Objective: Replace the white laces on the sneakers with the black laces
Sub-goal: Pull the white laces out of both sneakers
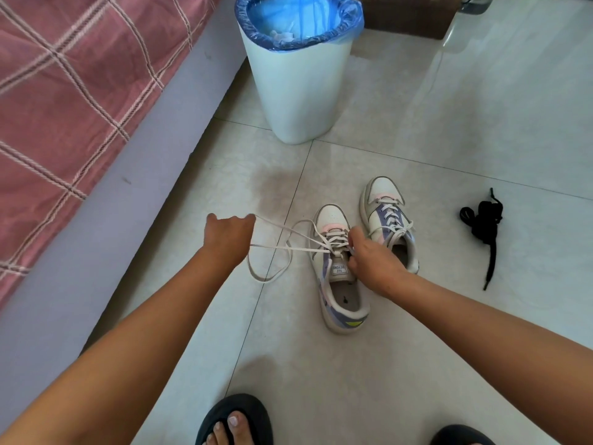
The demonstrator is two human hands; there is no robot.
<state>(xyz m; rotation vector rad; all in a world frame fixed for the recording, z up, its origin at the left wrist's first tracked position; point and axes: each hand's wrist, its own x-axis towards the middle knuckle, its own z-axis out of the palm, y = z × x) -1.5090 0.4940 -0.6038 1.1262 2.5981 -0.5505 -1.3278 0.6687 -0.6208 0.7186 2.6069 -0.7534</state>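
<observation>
The fingers of the left hand (228,234), left of the frame's centre, are curled around the white lace (282,248), pulled out sideways from the near sneaker (337,271); two strands run taut from that hand to the shoe's upper eyelets, and a slack loop of the same lace lies on the floor (417,364) below them. The right hand (372,261), just right of centre, rests on the near sneaker's tongue with its fingers pinching the lace at the top eyelets. This sneaker sits on the pale tiles with its toe pointing up the frame. The second sneaker (390,220) stands just beside it to the upper right, its white lace still threaded. Well apart, at the right of the frame, the black laces (483,224) lie in a loose bundle on the floor. A white bin (298,94) with a blue liner stands at upper centre, and a bed (64,91) with a pink checked cover fills the upper left. Two dark sandals (237,419) show at the bottom edge.
</observation>
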